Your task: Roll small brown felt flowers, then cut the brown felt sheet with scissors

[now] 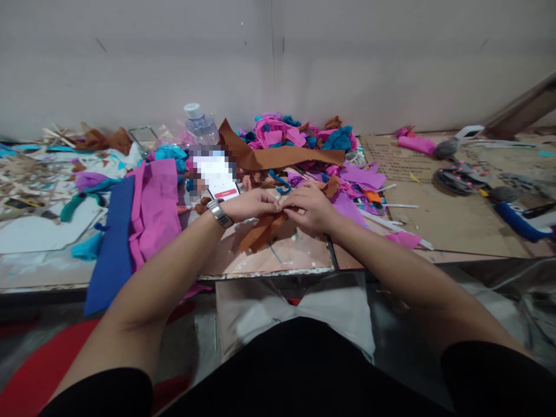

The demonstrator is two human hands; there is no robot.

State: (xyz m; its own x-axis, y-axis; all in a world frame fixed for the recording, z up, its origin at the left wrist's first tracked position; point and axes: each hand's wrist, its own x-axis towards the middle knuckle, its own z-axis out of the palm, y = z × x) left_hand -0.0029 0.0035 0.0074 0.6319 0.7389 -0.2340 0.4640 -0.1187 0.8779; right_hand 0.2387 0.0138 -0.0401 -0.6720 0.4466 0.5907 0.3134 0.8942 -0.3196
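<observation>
A cluttered tabletop (pixel 304 259) runs along a wall. Toward its left end lie a white sheet (pixel 43 236) and green-handled pliers (pixel 69 207). Left of centre, a blue sheet (pixel 113 231) hangs over the front edge, beside a pink one (pixel 160 200). Along the back edge stand a capped clear bottle (pixel 200 127) and, at the middle, a crumpled pink-and-teal heap (pixel 278 132). Flat brown cardboard (pixel 399 200) covers much of the right half, white sticks (pixel 369 219) near its left side.
</observation>
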